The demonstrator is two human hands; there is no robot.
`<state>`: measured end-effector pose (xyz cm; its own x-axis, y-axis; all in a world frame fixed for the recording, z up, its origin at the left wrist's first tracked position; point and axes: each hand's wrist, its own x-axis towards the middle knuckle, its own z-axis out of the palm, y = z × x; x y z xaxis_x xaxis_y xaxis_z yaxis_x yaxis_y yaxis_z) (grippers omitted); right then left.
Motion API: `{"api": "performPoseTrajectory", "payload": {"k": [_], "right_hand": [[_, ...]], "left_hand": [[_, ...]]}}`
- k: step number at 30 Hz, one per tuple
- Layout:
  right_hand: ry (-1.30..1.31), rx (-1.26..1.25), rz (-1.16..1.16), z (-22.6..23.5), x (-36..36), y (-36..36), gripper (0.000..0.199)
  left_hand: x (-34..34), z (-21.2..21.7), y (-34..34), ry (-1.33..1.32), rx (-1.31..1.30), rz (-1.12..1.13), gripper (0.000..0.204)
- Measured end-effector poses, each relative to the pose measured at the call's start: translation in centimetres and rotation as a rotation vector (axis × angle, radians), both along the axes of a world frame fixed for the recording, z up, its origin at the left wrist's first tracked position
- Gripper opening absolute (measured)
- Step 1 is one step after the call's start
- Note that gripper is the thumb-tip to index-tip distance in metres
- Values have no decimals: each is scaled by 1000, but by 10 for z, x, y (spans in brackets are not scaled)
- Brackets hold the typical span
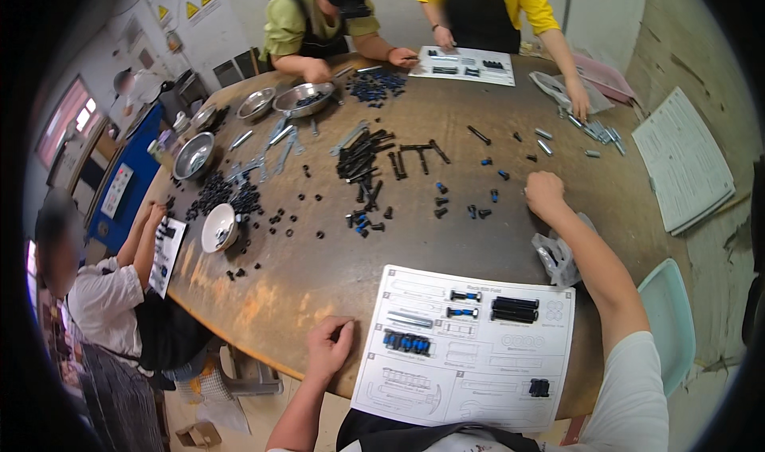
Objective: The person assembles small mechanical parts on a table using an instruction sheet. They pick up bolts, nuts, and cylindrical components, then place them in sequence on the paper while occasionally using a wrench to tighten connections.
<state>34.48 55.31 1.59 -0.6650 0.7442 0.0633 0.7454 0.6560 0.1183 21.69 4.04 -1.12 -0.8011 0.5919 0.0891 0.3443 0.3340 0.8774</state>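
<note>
My left hand (331, 344) rests at the near table edge with its fingers curled in; nothing shows in it. Just right of it lies a printed sheet (470, 363) with outline drawings. On the sheet are long black bolts (514, 309), several short bolts with blue-coated threads (406, 343), a silver rod (409, 319) and small black screws (539, 387). My right hand (545, 194) reaches across the table and is closed; whatever it may grip is hidden. A clear plastic bag (558, 259) lies beside my right forearm. Loose blue-coated bolts (495, 195) lie left of that hand.
A pile of black bolts (362, 155) lies mid-table, with wrenches (285, 153), black nuts (215, 197), a white bowl (219, 229) and metal bowls (194, 155) to its left. Silver sleeves (545, 147) lie far right. Three people work around the table. A green tray (668, 324) stands right.
</note>
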Motion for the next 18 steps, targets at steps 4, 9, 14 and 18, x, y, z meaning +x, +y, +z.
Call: {"api": "performPoseTrajectory", "payload": {"k": [4, 9, 14, 18], "right_hand": [[-110, -25, 123, 12, 14, -1, 24], [37, -123, -3, 8, -20, -35, 37], [24, -154, 87, 12, -14, -50, 29], [208, -154, 71, 22, -3, -42, 27]], "left_hand": [[-3, -4, 10, 134, 33, -58, 9], [0, -16, -3, -124, 103, 20, 9], [3, -11, 4, -20, 163, -22, 9], [-5, -17, 1, 142, 92, -59, 9]]}}
